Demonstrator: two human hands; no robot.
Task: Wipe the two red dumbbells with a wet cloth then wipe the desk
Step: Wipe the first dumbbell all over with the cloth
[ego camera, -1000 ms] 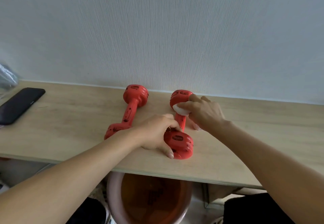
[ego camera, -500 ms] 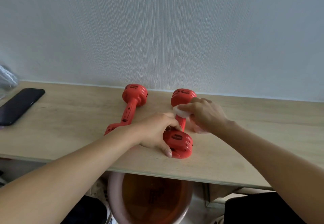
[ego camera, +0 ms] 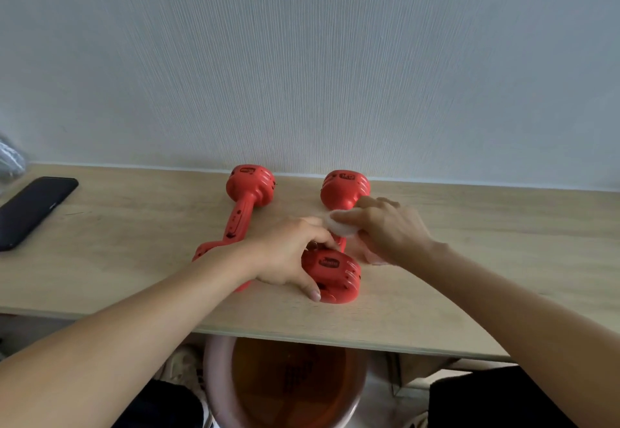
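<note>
Single head cam on me, wide-angle, pitched forward and down over the desk (ego camera: 100, 260) near edge, close range, facing the wall (ego camera: 302, 58) behind the desk.

Left hand (ego camera: 288, 253) grips near head of right dumbbell (ego camera: 335, 271) on desk (ego camera: 503, 260); right hand (ego camera: 389, 229) presses white cloth (ego camera: 339, 226) on its handle. Left dumbbell (ego camera: 246, 203) lies beside it, phone (ego camera: 32, 209) far left, basin (ego camera: 288, 384) under desk.

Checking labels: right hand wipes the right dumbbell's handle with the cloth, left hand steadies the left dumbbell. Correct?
Not quite. In the head view the left hand grips the near head of the same right dumbbell that the right hand wipes with the cloth.
</note>
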